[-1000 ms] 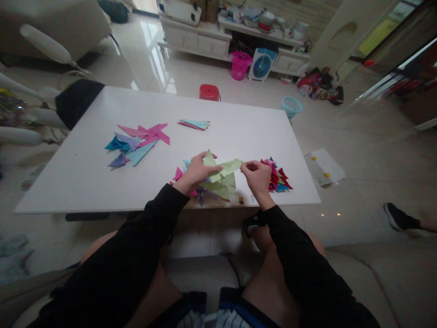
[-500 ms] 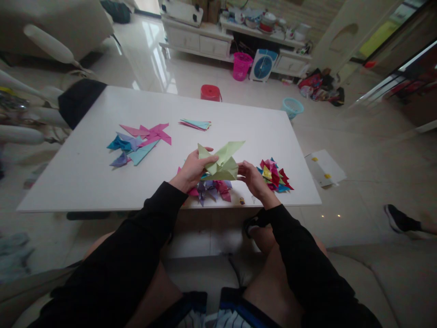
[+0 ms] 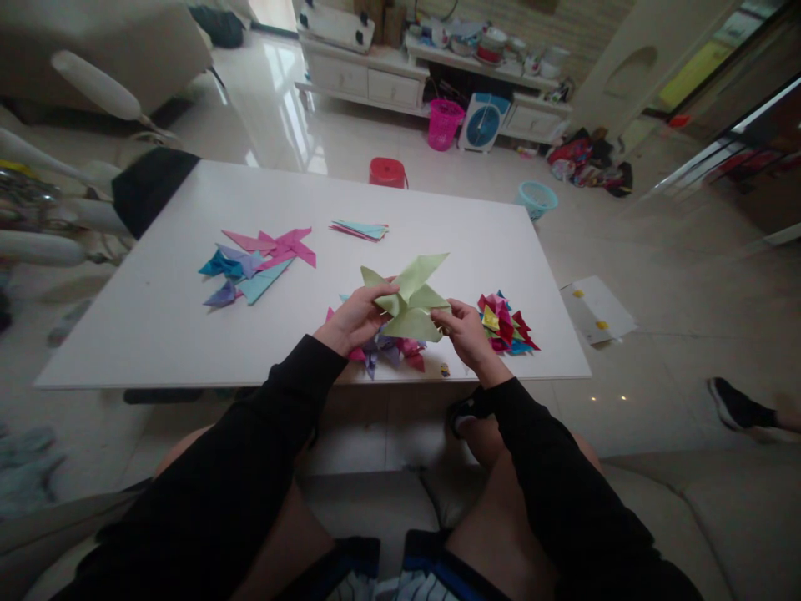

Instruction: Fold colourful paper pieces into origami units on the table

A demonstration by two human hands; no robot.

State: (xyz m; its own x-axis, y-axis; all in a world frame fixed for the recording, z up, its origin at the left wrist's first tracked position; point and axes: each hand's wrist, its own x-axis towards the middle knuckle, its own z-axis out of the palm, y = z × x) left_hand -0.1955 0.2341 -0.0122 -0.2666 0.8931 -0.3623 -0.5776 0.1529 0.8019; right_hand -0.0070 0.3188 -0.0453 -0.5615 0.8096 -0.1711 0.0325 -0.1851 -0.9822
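Note:
A pale green folded-paper pinwheel with several pointed arms is held up above the near side of the white table. My left hand pinches its left part, thumb on top. On the other side, my right hand is closed on its right edge between thumb and fingers. Below the paper lies a pile of purple and pink folded pieces, partly covered by it and by my left hand. Close to my right hand sits a heap of red, yellow and blue folded pieces.
Pink, blue and turquoise folded papers lie on the table's left side. A stack of narrow folded strips is near the middle. Beyond the table stand a red stool, a pink basket and a blue basket.
The green pinwheel has turned and its arms now lie more spread out. My right hand has moved from beside its edge to a pinch on its right arm.

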